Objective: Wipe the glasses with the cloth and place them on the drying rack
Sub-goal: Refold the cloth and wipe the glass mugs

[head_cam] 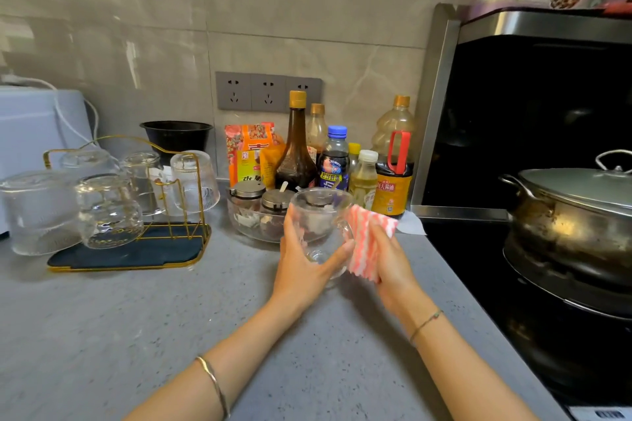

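Both grips engaged: left grip (304, 267) wraps fingers and thumb round a clear round-bodied glass cup with a side handle (321, 215), mouth up, over the grey speckled table (171, 318); right grip (390, 267) clutches a folded pink-and-white striped cloth (371, 236), pressed against the cup's right side at the handle. Cup sits between the two grips, touching the left fingers and the cloth. Gold wire drying rack with a dark mat (130, 255) stands well to the left and farther back on the table. Five clear glasses (106, 212) stand mouth-down at it; whether the leftmost rests on the mat cannot be told. Clear glass bowl holding lidded jars (253, 225) sits just behind the cup.
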Motion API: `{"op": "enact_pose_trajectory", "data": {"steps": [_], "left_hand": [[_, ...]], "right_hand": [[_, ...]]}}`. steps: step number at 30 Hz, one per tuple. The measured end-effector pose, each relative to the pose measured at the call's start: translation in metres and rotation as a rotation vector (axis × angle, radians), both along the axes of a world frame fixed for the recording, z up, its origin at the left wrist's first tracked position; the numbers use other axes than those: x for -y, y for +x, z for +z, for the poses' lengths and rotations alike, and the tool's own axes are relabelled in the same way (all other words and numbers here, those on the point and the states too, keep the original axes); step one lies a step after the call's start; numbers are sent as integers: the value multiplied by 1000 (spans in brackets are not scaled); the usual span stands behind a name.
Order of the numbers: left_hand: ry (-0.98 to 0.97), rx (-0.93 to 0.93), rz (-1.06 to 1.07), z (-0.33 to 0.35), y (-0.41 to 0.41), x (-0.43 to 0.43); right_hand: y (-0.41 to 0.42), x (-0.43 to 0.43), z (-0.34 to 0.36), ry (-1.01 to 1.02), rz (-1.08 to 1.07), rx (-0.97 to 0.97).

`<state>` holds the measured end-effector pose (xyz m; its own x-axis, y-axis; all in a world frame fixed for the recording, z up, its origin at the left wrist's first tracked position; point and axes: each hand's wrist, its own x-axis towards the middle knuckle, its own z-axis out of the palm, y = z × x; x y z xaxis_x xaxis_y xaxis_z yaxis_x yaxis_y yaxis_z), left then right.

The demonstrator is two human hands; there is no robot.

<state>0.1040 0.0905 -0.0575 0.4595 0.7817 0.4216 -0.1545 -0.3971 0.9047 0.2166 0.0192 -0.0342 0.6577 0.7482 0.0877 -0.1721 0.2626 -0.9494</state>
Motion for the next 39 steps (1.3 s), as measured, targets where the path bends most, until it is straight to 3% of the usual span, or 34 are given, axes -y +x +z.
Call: {"op": "enact_pose_trajectory", "data": {"steps": [3, 7, 10, 13, 16, 22, 26, 32, 35, 39], "left_hand": [[-87, 77, -39, 22, -23, -7], [-384, 256, -191, 37, -56, -18], [-492, 370, -265, 40, -77, -25], [-618, 307, -354, 41, -91, -32], [-668, 231, -404, 43, -98, -34], [-667, 166, -428, 40, -99, -30], [-620, 84, -398, 38, -95, -31], [-529, 106, -268, 38, -89, -27], [-383, 85, -283, 32, -88, -23], [-345, 131, -346, 26, -88, -20]], "right_hand": [[-12, -2, 17, 119, 64, 20], [-29, -17, 39, 178, 92, -16], [-39, -33, 50, 202, -4, -106], [-48, -41, 49, 144, -150, -50], [-67, -43, 41, 84, -69, -35], [-86, -34, 32, 69, 93, 141], [-87, -33, 26, 69, 137, 23], [-99, -37, 24, 120, -21, -79], [-106, -38, 29, 187, -104, -130], [-105, -33, 33, 250, -149, -143]]}}
